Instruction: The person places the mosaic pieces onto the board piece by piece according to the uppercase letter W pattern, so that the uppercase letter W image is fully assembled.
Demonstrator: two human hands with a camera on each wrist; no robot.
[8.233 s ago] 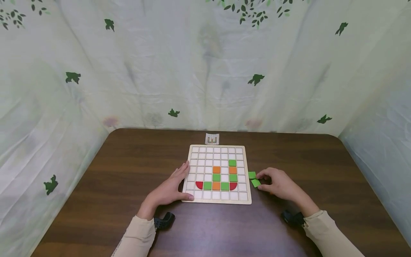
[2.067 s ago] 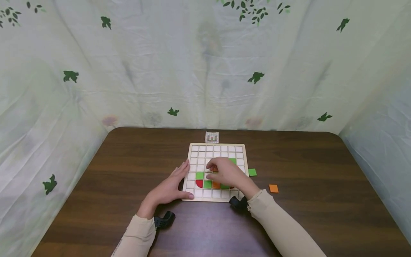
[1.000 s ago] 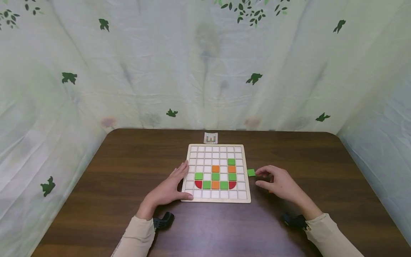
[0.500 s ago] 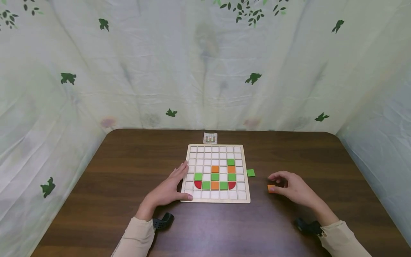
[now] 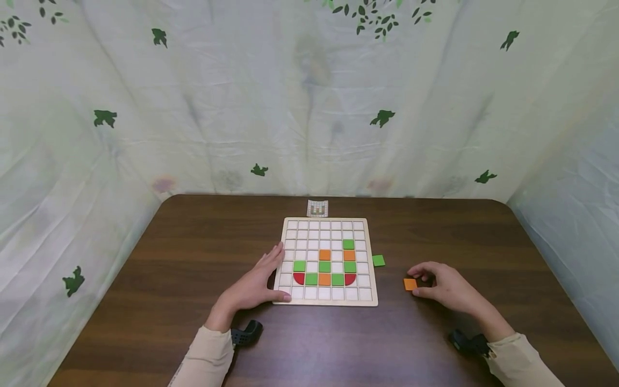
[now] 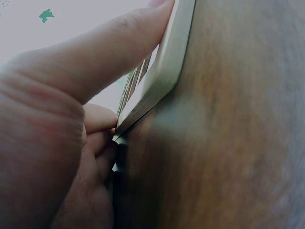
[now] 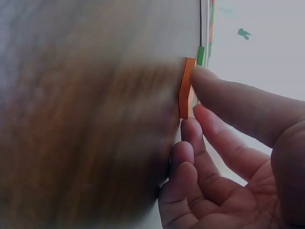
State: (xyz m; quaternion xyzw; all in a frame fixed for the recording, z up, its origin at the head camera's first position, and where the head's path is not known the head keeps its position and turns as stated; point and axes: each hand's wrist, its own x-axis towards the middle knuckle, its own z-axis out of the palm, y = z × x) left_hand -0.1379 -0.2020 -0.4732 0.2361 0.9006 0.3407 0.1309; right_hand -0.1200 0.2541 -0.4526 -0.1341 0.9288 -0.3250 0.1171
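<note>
My left hand (image 5: 254,280) rests at the near left corner of a pale-rimmed grid board (image 5: 325,234). Its thumb lies on the near edge and its fingers run along the left side. On the board sit green, orange and red tiles, a red quarter-round (image 5: 299,278) among them. Right of the board, my right hand (image 5: 445,287) has its thumb and curled forefinger at an orange square tile (image 5: 410,284) lying on the table. In the right wrist view, the thumb tip overlaps one end of this orange tile (image 7: 186,88), with fingertips at the other end.
A loose green square tile (image 5: 379,260) lies against the board's right edge. Behind the board is a small printed card (image 5: 317,208). The brown table (image 5: 217,226) reaches back to a pale curtain (image 5: 309,107) with leaf prints.
Several seconds ago two green tiles lay right of the board; one now sits in the board's left part. My right hand has gone from the board to the orange tile. My left hand stays put.
</note>
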